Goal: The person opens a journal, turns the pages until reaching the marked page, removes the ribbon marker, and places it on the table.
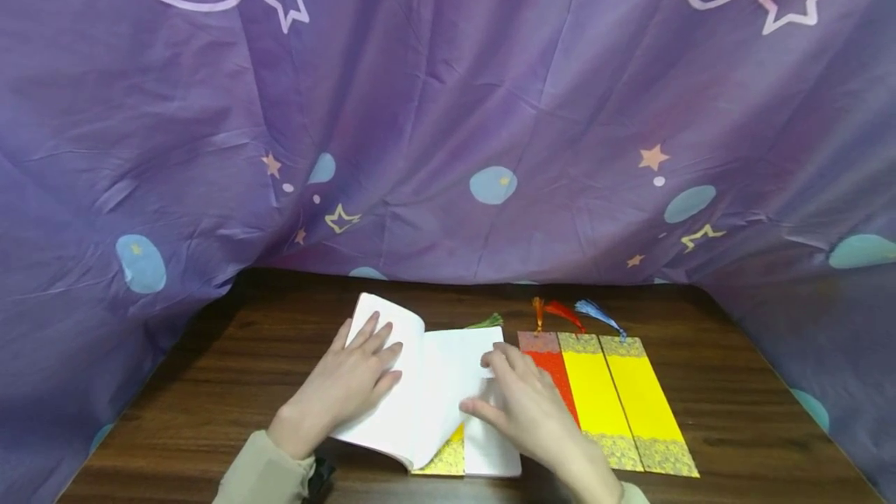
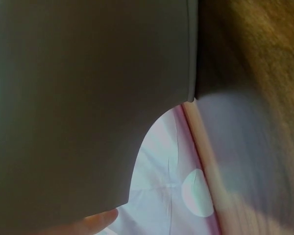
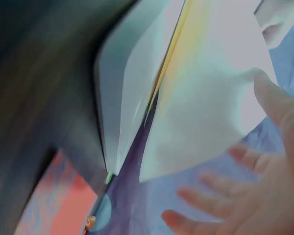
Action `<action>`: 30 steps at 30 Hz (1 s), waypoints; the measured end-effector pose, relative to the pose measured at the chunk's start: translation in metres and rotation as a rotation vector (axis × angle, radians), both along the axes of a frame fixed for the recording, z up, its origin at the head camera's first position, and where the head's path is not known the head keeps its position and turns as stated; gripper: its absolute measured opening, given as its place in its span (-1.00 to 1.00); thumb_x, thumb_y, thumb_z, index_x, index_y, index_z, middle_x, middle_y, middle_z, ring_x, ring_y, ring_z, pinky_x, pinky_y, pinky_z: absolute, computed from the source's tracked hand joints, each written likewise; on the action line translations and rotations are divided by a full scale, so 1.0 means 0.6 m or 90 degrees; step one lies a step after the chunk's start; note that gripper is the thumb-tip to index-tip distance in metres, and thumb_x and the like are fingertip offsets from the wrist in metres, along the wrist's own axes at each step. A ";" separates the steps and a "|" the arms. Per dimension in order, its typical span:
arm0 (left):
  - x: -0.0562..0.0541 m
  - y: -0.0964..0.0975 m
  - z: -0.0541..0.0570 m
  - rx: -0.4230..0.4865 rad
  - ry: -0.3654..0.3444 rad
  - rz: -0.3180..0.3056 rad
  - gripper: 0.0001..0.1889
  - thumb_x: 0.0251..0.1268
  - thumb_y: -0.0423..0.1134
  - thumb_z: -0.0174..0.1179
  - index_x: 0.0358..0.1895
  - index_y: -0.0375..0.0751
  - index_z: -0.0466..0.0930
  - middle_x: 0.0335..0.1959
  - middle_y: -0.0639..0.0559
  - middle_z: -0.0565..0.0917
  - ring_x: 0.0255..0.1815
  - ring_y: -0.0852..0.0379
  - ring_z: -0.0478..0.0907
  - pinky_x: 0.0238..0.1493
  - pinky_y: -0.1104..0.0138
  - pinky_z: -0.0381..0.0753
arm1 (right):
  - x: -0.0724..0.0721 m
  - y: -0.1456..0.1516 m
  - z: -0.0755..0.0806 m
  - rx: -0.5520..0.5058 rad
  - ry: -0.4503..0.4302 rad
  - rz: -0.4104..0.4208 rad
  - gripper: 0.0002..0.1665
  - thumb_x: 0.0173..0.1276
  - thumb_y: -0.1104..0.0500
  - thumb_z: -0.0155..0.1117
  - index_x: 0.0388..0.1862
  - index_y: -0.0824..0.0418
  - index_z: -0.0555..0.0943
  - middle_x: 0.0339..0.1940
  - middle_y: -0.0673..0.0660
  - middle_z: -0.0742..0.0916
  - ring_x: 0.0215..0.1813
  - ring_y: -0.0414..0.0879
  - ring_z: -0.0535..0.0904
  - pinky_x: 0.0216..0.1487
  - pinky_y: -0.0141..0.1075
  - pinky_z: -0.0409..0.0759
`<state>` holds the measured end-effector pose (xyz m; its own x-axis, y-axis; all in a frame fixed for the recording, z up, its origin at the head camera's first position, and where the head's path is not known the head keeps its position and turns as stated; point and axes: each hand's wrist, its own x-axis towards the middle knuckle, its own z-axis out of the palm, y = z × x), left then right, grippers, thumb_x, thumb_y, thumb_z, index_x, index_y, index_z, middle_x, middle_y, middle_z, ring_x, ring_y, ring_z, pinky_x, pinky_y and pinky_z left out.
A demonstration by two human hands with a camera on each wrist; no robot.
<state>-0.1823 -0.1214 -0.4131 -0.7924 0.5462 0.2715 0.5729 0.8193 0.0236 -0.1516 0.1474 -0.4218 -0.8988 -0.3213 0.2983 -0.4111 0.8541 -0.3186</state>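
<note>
A notebook (image 1: 392, 403) with blank white pages lies spread on the table, its left side raised. My left hand (image 1: 353, 376) rests on the left page with fingers extended. In the left wrist view the grey outer cover (image 2: 78, 98) fills most of the picture. My right hand (image 1: 528, 403) is at a lifted leaf (image 3: 201, 117); its thumb (image 3: 272, 93) touches the leaf, while the other fingers are spread loosely. Under that leaf, a yellow bookmark with a patterned gold end (image 1: 444, 457) lies on the right-hand pages. A green tassel (image 1: 488, 321) shows past the notebook's top edge.
To the right, a red bookmark (image 1: 549, 368) and two yellow bookmarks (image 1: 595, 387) lie side by side, their tassels (image 1: 598, 313) pointing away. The dark wooden table (image 1: 210, 379) ends at a purple curtain (image 1: 434, 123) behind and at the sides.
</note>
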 end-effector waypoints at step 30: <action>-0.004 -0.003 0.007 0.042 0.045 -0.027 -0.67 0.25 -0.30 0.22 0.09 -0.21 0.62 0.22 -0.22 0.55 0.38 -0.24 0.31 0.40 -0.14 0.15 | -0.007 -0.124 -0.003 -0.243 -0.151 -0.007 0.04 0.27 -0.05 0.41 0.51 0.39 0.12 0.48 0.36 0.30 0.44 0.22 0.25 0.39 0.07 0.26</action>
<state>-0.1845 -0.1231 -0.4092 -0.7465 0.5575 0.3631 0.6088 0.7925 0.0348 -0.1559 0.0731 -0.4233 -0.9591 -0.2187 0.1798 -0.2811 0.6602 -0.6965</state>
